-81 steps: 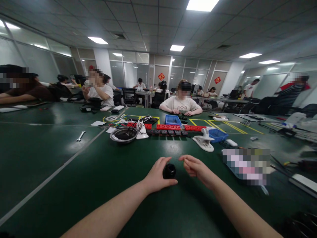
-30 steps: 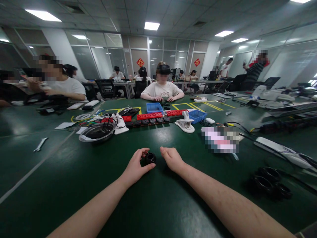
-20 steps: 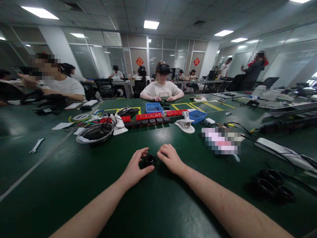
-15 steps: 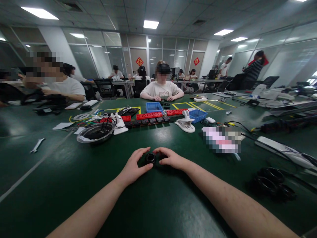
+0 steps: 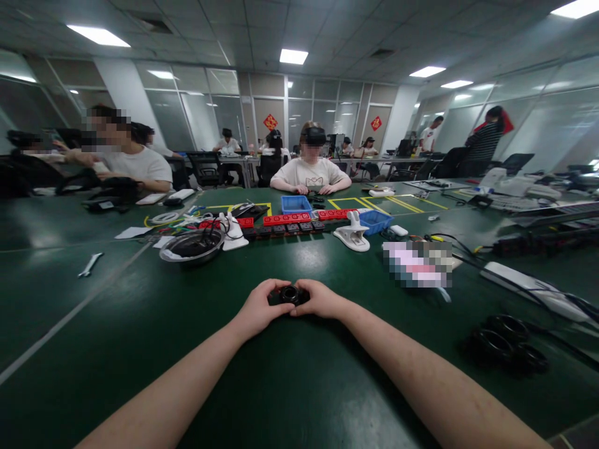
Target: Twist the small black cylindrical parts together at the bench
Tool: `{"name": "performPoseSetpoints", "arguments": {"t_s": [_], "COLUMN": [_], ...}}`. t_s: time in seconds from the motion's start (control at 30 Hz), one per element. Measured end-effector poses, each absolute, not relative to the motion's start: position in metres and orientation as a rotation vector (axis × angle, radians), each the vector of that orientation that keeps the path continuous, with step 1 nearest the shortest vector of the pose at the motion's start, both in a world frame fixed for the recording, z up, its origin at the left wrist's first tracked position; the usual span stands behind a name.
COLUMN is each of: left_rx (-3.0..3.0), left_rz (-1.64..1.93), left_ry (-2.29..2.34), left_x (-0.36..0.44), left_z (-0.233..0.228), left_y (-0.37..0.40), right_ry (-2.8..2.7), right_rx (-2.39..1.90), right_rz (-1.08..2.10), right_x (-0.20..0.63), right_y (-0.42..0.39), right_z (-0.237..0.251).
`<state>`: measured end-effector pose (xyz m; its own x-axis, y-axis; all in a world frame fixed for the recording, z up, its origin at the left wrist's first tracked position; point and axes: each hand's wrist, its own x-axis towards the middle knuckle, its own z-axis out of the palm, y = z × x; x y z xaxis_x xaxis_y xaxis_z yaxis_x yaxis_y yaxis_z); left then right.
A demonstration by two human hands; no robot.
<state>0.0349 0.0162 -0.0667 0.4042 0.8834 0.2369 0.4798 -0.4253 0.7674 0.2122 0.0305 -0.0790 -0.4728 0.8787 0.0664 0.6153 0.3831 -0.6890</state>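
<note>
A small glossy black ring (image 5: 289, 294) with a round hole in its middle sits low over the green table, in front of me. My left hand (image 5: 263, 307) curves round its left side, thumb along the near edge and fingertips behind. From the right, my right hand (image 5: 319, 299) closes in the same way, its thumb tip meeting the left thumb at the front. The far side of the ring and some fingertips are hidden, as is whether the ring touches the table.
Several larger black rings (image 5: 503, 343) lie at the right. Ahead stand a metal bowl (image 5: 191, 249), red and black power strips (image 5: 286, 219), a white clip stand (image 5: 352, 236) and blue trays (image 5: 296, 204). A wrench (image 5: 90, 265) lies left. A person (image 5: 311, 168) sits opposite.
Both hands have closed in around the black ring; the right hand, earlier a little apart from it, has come left against it. The view has shifted slightly.
</note>
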Motion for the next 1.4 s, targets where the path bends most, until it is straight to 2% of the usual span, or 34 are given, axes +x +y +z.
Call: {"name": "performPoseSetpoints", "arguments": {"t_s": [0.17,0.27,0.57,1.23,1.4], "left_rx": [2.007,2.023,1.932,1.885,2.037], "left_rz": [1.03,1.08,0.756,0.68,0.665], "left_ry": [1.449,1.479,0.986,0.966,0.989], "left_x": [0.047,0.048,0.028,0.027,0.028], "left_z": [-0.074,-0.075,-0.066,-0.073,-0.066], "left_y": [0.009,0.007,0.01,0.019,0.014], "right_ry": [-2.112,-2.101,-2.342,-2.398,-2.362], "right_rx": [-1.625,-1.61,-1.049,-1.098,-1.176], "right_rz": [0.357,0.246,0.88,0.776,0.773], "right_x": [0.192,0.187,0.219,0.218,0.218], "right_y": [0.019,0.013,0.018,0.018,0.018], "right_z": [-0.083,-0.082,-0.075,-0.071,-0.071]}}
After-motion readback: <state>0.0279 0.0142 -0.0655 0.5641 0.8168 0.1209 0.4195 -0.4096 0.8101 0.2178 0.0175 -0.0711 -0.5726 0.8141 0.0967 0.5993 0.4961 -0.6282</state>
